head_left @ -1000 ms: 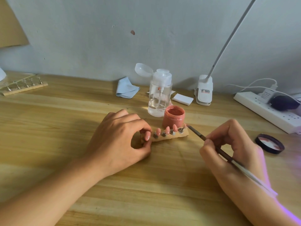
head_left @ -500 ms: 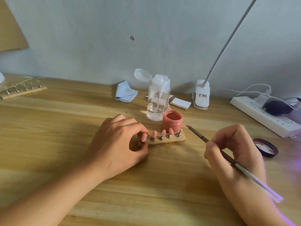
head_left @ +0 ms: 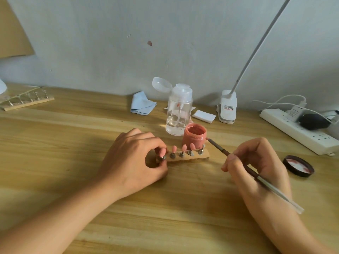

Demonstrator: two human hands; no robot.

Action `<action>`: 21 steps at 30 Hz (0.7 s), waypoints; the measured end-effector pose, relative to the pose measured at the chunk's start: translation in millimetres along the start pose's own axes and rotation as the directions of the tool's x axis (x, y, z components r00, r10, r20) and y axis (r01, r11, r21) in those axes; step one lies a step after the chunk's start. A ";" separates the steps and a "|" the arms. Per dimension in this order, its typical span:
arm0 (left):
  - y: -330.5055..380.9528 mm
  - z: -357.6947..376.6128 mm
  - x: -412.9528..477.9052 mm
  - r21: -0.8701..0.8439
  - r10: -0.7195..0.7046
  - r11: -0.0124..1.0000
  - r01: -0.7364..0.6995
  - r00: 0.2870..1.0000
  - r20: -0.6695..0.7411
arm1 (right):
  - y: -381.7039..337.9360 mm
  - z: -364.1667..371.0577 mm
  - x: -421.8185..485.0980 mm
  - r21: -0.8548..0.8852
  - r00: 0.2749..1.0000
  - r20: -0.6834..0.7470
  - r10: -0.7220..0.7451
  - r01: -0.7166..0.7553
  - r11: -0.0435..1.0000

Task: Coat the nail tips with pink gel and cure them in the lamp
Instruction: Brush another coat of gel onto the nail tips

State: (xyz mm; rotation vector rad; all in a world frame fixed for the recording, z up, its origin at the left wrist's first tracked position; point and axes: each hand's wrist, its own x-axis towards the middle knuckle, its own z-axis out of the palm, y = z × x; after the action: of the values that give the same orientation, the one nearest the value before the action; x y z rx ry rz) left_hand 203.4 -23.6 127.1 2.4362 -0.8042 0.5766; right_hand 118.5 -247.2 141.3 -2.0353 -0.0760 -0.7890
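Closest to me, the right hand [head_left: 256, 162] pinched a thin dark-handled brush [head_left: 220, 148] between thumb and fingers, its bristle end just beside the open pink gel jar [head_left: 194, 138]. I saw the left hand [head_left: 132, 158] curled on the near end of the small wooden strip [head_left: 183, 158], thumb and forefinger gripping it (the first peg sat between them). Pink nail tips [head_left: 184, 147] stood on metal pegs along that strip, just in front of the jar. Behind stood a clear pump bottle [head_left: 178, 110]; a black round lid [head_left: 298, 165] lay to the right, with a white power strip [head_left: 297, 132] beyond it.
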 end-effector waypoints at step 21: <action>-1.0 1.6 0.5 0.008 0.004 1.000 -0.004 1.000 -0.006 | -0.9 -1.5 -1.1 -0.018 0.999 0.013 0.039 -0.039 0.999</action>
State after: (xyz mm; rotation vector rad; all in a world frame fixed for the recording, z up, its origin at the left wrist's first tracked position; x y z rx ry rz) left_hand 204.8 -24.0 125.8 2.4391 -0.8066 0.5892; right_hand 116.5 -247.6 141.8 -2.0524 -0.0367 -0.7545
